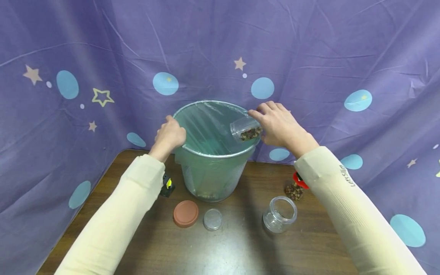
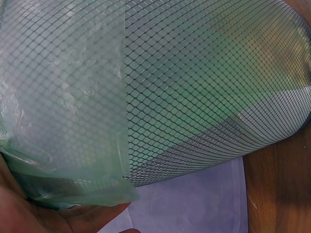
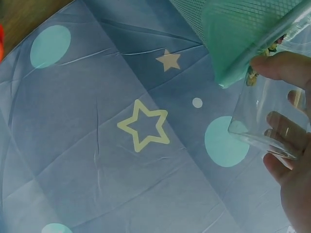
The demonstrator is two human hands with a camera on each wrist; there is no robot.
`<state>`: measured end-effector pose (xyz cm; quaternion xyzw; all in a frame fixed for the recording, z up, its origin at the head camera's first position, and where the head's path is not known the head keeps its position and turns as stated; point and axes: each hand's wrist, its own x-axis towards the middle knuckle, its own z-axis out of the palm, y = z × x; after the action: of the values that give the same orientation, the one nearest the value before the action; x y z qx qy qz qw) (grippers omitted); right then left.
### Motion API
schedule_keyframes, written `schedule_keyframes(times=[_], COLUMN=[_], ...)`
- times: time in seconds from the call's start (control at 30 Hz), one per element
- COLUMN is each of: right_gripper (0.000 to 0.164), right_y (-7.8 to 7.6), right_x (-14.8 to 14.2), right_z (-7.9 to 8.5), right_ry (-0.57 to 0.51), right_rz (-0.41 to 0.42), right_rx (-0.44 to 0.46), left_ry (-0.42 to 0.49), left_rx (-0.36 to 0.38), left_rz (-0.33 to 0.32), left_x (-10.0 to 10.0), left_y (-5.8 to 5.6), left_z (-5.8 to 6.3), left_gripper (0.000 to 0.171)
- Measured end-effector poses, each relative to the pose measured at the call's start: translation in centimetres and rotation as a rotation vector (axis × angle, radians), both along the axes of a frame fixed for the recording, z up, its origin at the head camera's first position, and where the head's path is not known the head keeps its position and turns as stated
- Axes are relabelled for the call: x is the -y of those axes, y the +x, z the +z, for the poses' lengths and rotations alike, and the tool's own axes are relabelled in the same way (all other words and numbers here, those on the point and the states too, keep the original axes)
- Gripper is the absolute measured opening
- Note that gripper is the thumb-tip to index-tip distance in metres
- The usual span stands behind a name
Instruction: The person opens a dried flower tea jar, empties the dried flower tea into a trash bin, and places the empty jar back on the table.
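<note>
A wire-mesh wastebasket (image 1: pixel 220 156) lined with a thin green plastic bag (image 2: pixel 63 92) stands on the table. My left hand (image 1: pixel 170 134) grips its rim on the left side, fingers curled at the folded-over bag edge. My right hand (image 1: pixel 280 126) holds a clear jar (image 1: pixel 237 128) on its side at the right of the rim, its mouth facing into the basket. Dried brownish bits (image 1: pixel 251 133) lie along the jar's lower wall. In the right wrist view, fingers and thumb wrap around the clear jar (image 3: pixel 257 116), beside the bag's edge.
An orange-brown lid (image 1: pixel 185 214) and a clear round lid (image 1: pixel 212 219) lie in front of the basket. An open clear jar (image 1: pixel 280 214) stands to the right. Behind it are more dried bits (image 1: pixel 293 191) and a red item (image 1: pixel 300 180); a black item (image 1: pixel 167 186) shows beside the left sleeve.
</note>
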<state>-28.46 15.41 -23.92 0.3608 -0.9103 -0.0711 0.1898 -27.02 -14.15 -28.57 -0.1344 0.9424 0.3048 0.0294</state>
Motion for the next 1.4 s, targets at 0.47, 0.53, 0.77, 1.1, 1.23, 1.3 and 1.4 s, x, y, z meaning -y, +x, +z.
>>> schedule_keyframes(times=[0.47, 0.53, 0.77, 1.1, 1.23, 1.3, 1.4], right_gripper=[0.074, 0.076, 0.084, 0.073, 0.067, 0.068, 0.069], right_y=[0.1, 0.1, 0.1, 0.1, 0.1, 0.1, 0.0], right_x=[-0.4, -0.6, -1.2, -0.5, -0.3, -0.2, -0.2], right_z=[0.3, 0.4, 0.4, 1.3, 1.4, 1.3, 1.2], right_ry=[-0.056, -0.074, -0.022, -0.008, 0.005, 0.014, 0.018], right_rz=[-0.15, -0.19, -0.234, -0.236, -0.211, -0.202, -0.194], right_rx=[0.141, 0.172, 0.2, 0.197, 0.179, 0.172, 0.157], left_ry=[-0.002, -0.001, -0.003, 0.0, 0.004, 0.006, 0.006], left_rx=[-0.006, -0.01, -0.024, -0.022, -0.021, -0.022, -0.023], left_rz=[0.0, 0.0, 0.0, -0.004, -0.007, -0.008, -0.01], left_x=[-0.1, -0.1, 0.0, 0.0, 0.1, 0.1, 0.1], left_y=[0.0, 0.0, -0.1, 0.1, 0.1, 0.1, 0.1], left_z=[0.0, 0.0, -0.2, -0.2, -0.1, -0.1, -0.1], left_gripper=[0.072, 0.072, 0.071, 0.071, 0.071, 0.071, 0.071])
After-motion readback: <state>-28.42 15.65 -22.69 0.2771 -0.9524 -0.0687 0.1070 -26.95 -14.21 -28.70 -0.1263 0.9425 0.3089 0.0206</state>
